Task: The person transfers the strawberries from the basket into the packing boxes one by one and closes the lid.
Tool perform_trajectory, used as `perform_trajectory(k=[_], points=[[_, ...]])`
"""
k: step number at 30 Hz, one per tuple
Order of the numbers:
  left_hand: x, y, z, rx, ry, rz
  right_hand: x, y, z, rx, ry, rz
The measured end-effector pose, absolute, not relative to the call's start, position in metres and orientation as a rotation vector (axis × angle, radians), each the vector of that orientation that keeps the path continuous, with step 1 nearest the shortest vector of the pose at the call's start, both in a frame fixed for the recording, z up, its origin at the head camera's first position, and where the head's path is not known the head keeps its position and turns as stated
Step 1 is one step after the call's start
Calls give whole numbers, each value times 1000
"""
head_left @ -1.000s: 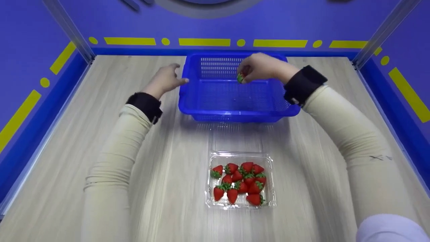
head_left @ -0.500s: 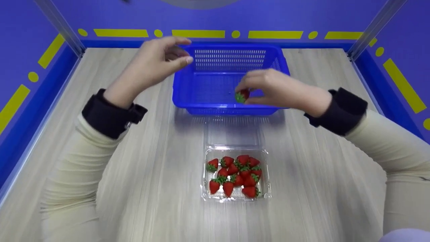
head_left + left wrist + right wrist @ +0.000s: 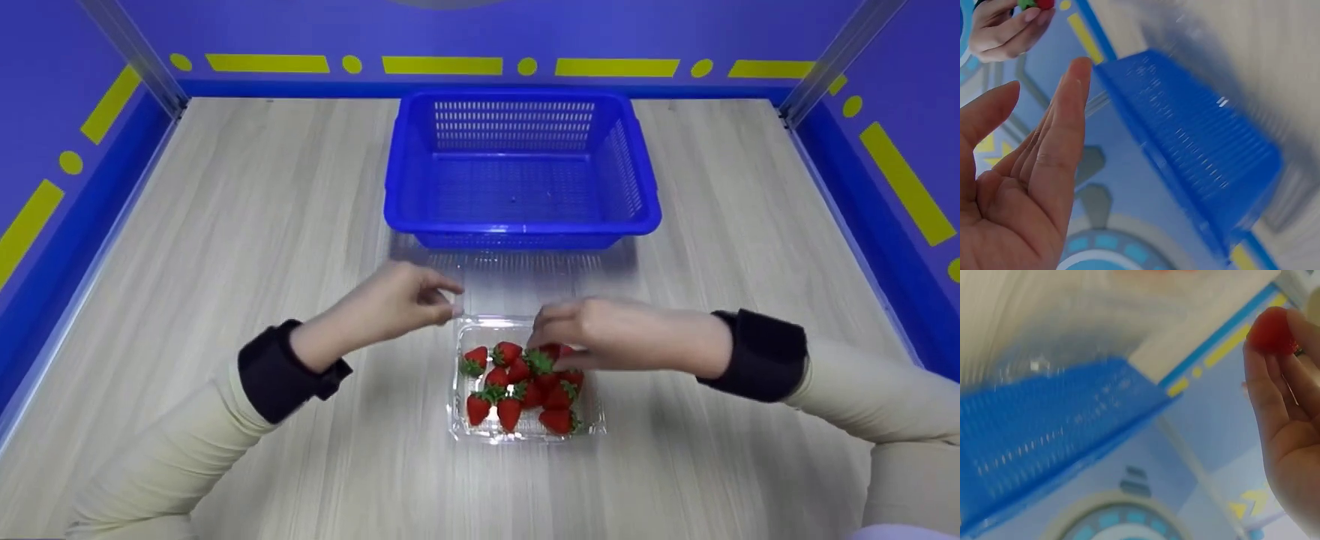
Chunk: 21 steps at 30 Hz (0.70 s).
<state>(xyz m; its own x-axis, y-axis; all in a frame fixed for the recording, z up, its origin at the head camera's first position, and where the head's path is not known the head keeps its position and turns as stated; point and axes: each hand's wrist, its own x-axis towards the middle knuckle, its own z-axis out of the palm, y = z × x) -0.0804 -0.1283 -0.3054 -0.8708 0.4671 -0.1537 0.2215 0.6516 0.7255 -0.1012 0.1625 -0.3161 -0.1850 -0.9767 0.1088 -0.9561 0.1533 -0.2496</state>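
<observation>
My right hand [image 3: 607, 334] pinches a strawberry [image 3: 1271, 331] between thumb and fingertips, above the right part of a clear plastic box [image 3: 452, 390]. In the head view its green leaves show just below the fingers. Several other red strawberries [image 3: 508, 414] lie in the box, some partly covered by the right hand. My left hand [image 3: 397, 304] hovers at the box's far left corner, thumb and fingers apart with nothing between them. In the left wrist view its fingers [image 3: 1053, 152] look nearly straight.
Behind the box stands a blue perforated basket [image 3: 517, 227] with nothing but tiny specks visible on its floor. The box's clear lid lies folded back toward it. Blue panels with yellow dashes [image 3: 442, 67] close off the back and both sides of the wooden table [image 3: 285, 187].
The right hand has carried the strawberry from over the basket toward me, to above the clear box. The left hand has left the basket's left rim and come down near the box.
</observation>
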Motion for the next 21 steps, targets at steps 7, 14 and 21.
perform_trajectory(k=[7,14,21], points=[[-75,-130,-338,396,2441,1080,-83,157,-341,-1989,2263,-242],[-72,-131,-366,262,2341,1077,-72,153,-358,-1961,2240,-148],[-72,-130,-381,191,2264,1151,-69,149,-369,-1995,2226,-65]])
